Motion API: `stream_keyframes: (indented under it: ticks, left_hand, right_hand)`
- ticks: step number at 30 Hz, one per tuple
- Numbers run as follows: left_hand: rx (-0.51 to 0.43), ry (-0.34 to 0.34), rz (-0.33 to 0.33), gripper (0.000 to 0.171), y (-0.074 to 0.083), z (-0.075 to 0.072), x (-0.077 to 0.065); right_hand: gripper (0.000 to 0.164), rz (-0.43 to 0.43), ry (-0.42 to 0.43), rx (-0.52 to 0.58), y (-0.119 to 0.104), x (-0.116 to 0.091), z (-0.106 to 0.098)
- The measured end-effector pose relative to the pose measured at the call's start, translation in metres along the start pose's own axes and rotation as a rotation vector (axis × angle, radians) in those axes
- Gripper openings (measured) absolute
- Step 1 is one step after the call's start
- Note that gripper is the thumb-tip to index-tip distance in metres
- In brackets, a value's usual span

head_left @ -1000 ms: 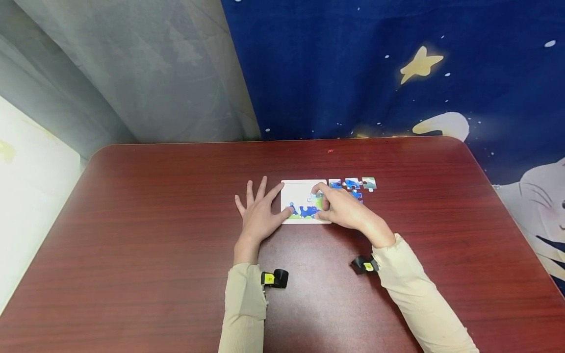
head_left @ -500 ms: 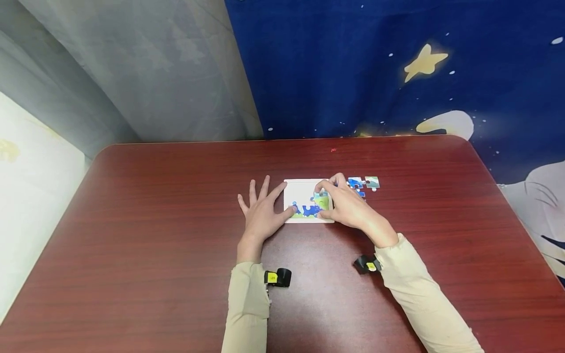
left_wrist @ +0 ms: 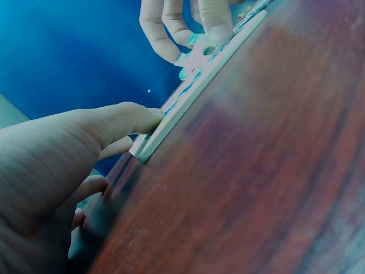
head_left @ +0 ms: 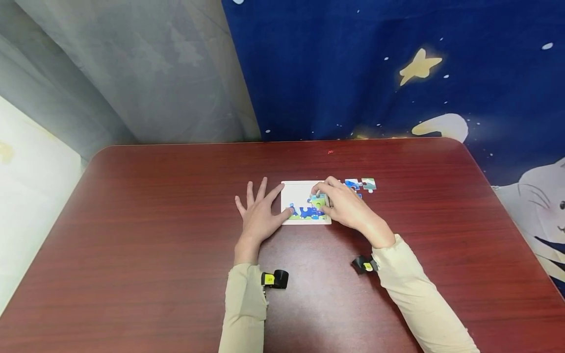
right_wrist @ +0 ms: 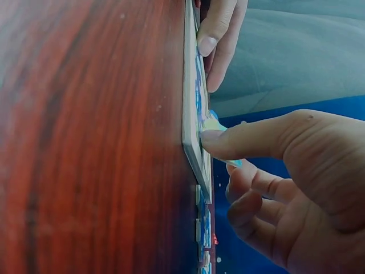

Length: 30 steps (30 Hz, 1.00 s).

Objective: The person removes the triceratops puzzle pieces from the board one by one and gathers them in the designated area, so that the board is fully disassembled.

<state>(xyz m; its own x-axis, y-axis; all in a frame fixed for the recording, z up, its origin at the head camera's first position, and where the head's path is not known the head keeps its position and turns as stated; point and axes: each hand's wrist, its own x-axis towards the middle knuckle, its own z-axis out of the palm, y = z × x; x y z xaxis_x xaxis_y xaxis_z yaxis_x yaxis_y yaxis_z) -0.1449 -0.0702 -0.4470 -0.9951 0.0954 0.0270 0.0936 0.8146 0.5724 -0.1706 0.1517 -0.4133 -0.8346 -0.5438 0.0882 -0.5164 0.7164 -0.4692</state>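
A white-rimmed jigsaw board (head_left: 306, 222) lies flat on the table, with blue and green pieces (head_left: 306, 212) along its lower part. My left hand (head_left: 258, 218) is spread at the board's left side, its thumb pressing on the lower left corner and its index finger at the upper left corner. My right hand (head_left: 348, 207) pinches a green and light-blue jigsaw piece (head_left: 317, 201) over the board's right part. In the left wrist view that piece (left_wrist: 197, 57) stands tilted up from the board. The right fingers partly hide it.
Several loose jigsaw pieces (head_left: 369, 184) lie on the table just right of the board, some hidden behind the right hand. A small red scrap (head_left: 330, 152) is near the table's back edge. Curtains hang behind the table (head_left: 154, 235).
My right thumb has shifted slightly up and right on the piece. Its other fingers have moved up, covering a loose piece that was visible before. My left hand stays in place on the board.
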Motion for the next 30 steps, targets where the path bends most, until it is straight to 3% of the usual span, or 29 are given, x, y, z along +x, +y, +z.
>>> stream_keyframes:
  ticks: [13,18,30]
  left_hand:
    - [-0.011,0.002,0.010,0.067,-0.001,0.000,0.000]
    - [-0.016,0.007,0.013,0.066,-0.001,0.000,-0.001]
    - [-0.028,0.009,0.021,0.066,0.000,-0.001,-0.002]
  right_hand:
    - [0.043,0.026,0.019,-0.044,0.000,0.001,-0.003]
    - [0.037,0.025,0.049,-0.041,0.001,0.001,-0.005]
    - [0.031,0.034,0.166,-0.004,0.021,-0.010,-0.038]
